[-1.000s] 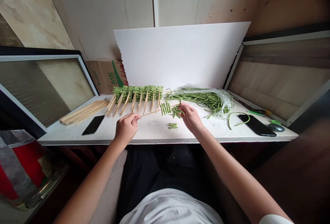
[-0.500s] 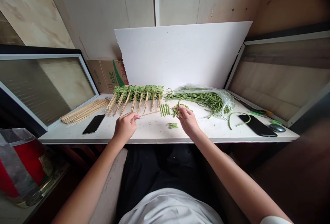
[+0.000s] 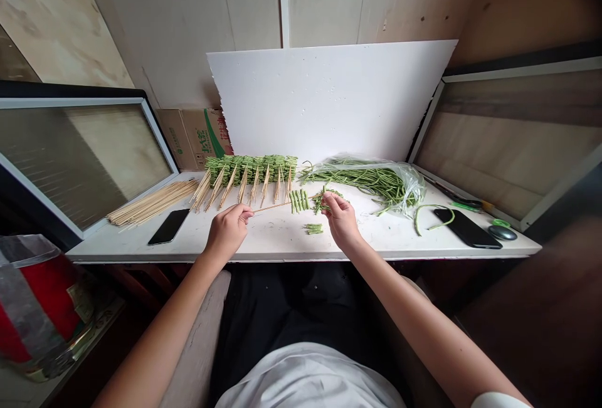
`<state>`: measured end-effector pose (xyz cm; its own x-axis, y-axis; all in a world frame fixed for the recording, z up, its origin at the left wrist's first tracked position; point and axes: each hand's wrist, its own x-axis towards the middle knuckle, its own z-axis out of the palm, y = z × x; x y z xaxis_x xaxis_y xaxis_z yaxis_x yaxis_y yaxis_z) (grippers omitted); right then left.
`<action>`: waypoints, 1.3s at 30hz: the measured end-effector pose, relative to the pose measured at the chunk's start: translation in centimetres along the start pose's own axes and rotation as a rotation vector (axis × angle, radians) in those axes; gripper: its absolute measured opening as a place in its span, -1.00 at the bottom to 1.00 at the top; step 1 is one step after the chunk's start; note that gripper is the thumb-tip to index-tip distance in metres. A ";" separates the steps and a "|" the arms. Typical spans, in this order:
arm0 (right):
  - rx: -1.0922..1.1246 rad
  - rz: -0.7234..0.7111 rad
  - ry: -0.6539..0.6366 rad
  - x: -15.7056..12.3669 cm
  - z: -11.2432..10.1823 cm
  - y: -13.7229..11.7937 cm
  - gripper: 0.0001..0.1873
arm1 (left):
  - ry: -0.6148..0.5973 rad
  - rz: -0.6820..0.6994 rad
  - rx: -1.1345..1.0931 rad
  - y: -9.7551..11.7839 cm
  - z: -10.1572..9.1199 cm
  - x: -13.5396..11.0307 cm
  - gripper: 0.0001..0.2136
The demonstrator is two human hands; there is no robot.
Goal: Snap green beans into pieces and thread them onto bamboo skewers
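Note:
My left hand (image 3: 230, 227) is closed around the blunt end of a bamboo skewer (image 3: 271, 207), held nearly level above the table. Several short green bean pieces (image 3: 299, 202) sit side by side across the skewer. At its far end my right hand (image 3: 342, 217) pinches, apparently on one green bean piece partly hidden by the fingertips. Behind that hand lies a loose heap of cut bean pieces (image 3: 318, 202). A few more cut pieces (image 3: 313, 229) rest on the table between my hands.
Finished bean skewers (image 3: 251, 168) are stacked at the back, left of bare skewers' pile end. Bare bamboo skewers (image 3: 150, 203) and a phone (image 3: 169, 227) lie left. Long beans in a plastic bag (image 3: 367, 179), another phone (image 3: 468, 228) and a round dark object (image 3: 502, 232) are right.
Both hands keep almost the same pose around the skewer. The whole view has shifted very slightly; nothing has clearly been let go or taken up.

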<state>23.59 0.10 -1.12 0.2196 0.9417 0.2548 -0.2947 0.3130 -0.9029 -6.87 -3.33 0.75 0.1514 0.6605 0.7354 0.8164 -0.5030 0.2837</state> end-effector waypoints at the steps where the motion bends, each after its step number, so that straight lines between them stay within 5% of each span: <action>1: -0.004 -0.003 0.004 -0.1 0.0 0.0 -0.52 | 0.009 0.002 -0.005 0.1 0.0 0.0 -0.77; 10: -0.001 -0.010 -0.051 -2.0 1.4 0.8 -0.62 | 0.000 0.069 -0.023 0.9 0.5 -0.3 -0.74; 31: -0.163 0.011 -0.185 -1.0 0.5 -0.7 -0.55 | 0.017 0.023 0.024 0.0 0.4 -0.1 -0.77; 34: -0.365 -0.112 -0.322 0.4 -1.2 -0.6 -0.55 | 0.035 -0.009 0.031 -0.6 0.5 0.0 -0.78; 39: -1.006 -0.386 -0.471 2.4 -4.5 1.0 -0.85 | 0.014 -0.045 0.048 -1.3 0.8 0.0 -0.79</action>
<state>28.01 2.09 -3.00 -0.2937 0.8244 0.4839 0.6294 0.5478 -0.5512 -7.49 -2.26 -0.11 0.1063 0.6735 0.7315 0.8482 -0.4454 0.2867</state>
